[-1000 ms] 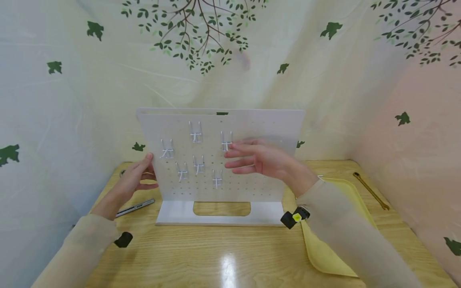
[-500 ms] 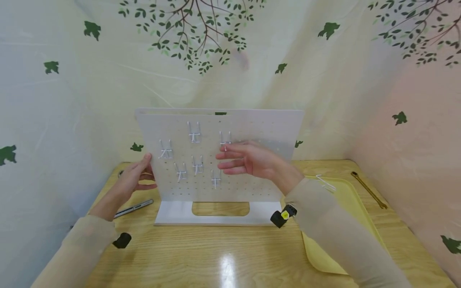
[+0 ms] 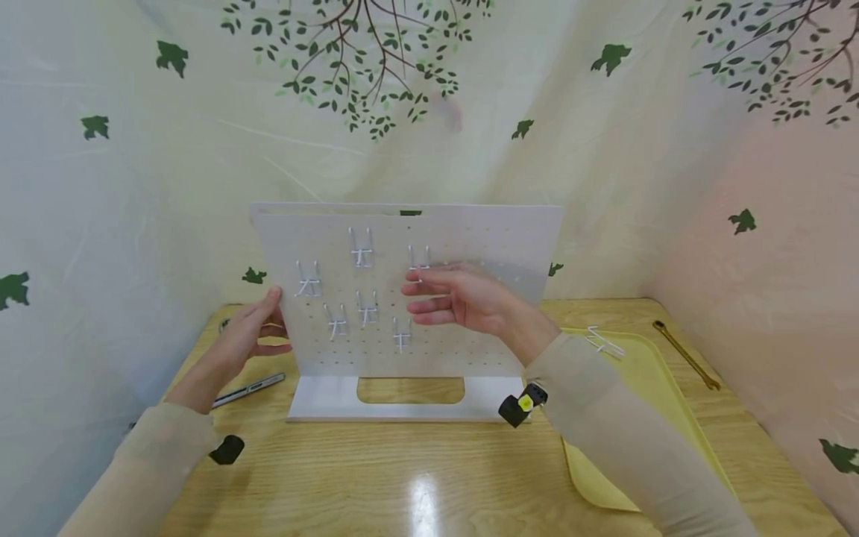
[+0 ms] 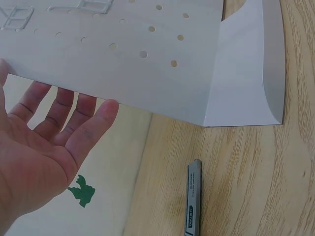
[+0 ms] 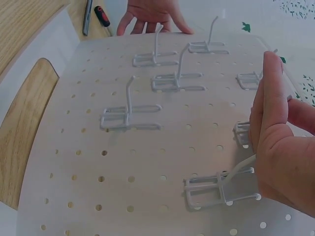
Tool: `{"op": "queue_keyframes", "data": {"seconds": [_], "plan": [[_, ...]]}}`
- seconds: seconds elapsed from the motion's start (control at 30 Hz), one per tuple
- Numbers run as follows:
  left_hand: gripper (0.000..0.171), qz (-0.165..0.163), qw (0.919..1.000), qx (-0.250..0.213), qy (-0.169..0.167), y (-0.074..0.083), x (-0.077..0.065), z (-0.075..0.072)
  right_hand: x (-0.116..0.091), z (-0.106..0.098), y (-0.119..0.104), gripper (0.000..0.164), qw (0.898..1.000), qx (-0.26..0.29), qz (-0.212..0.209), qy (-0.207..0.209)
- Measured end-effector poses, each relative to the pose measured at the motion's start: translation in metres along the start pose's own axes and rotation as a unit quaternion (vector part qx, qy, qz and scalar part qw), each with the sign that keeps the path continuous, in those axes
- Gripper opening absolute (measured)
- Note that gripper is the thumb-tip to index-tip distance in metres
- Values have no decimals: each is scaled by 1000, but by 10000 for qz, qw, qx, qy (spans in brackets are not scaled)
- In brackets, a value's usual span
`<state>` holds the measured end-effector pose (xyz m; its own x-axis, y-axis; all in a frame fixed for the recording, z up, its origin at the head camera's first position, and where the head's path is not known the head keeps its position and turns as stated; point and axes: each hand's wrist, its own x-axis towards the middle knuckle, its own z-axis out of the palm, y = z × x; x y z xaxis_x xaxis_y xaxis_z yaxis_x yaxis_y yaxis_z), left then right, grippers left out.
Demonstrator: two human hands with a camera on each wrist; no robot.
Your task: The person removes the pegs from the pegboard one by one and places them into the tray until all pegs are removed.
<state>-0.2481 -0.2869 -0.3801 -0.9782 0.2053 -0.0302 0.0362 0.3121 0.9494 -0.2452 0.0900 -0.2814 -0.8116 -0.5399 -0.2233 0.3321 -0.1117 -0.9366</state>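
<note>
The board [image 3: 476, 239] stands upright on the tabletop [image 3: 335, 485], near its back, on a base [image 3: 322, 399] with a long cutout. Wire hooks [image 3: 361, 253] sit on its face, mostly on the left and in the middle; the right wrist view shows one more, the far hook [image 5: 220, 186], which the head view loses behind a hand.

The left hand [image 3: 244, 332] holds the board's left edge, thumb in front and fingers behind. The right hand [image 3: 479, 298] is at the upper middle hook [image 3: 419, 257], fingers stretched and slightly spread; whether they pinch its wire I cannot tell.

The step in hand looks like adjusting or seating that hook while the other hand steadies the board. As I judge it, the next move calls for a sure hold on the wire and a still board.

To the right lies a yellow tray [image 3: 590, 477] with loose wires [image 3: 604, 343] on it, and beyond it a wrench [image 3: 686, 356]. A knife [image 3: 250, 389] lies by the left hand, a screwdriver [image 5: 102, 16] near it. The right sleeve [image 3: 611, 418] crosses over the tray, and neighbouring hooks crowd the fingers.
</note>
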Motion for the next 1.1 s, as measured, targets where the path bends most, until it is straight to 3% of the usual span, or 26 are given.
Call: {"op": "queue_keyframes", "data": {"seconds": [0.8, 1.1], "plan": [[74, 22, 10000, 35, 5, 1, -1, 1, -3, 0, 0, 40, 9997, 229, -8, -17], [75, 8, 10000, 19, 11, 1, -1, 1, -13, -1, -2, 43, 9994, -226, -260, -74]]}}
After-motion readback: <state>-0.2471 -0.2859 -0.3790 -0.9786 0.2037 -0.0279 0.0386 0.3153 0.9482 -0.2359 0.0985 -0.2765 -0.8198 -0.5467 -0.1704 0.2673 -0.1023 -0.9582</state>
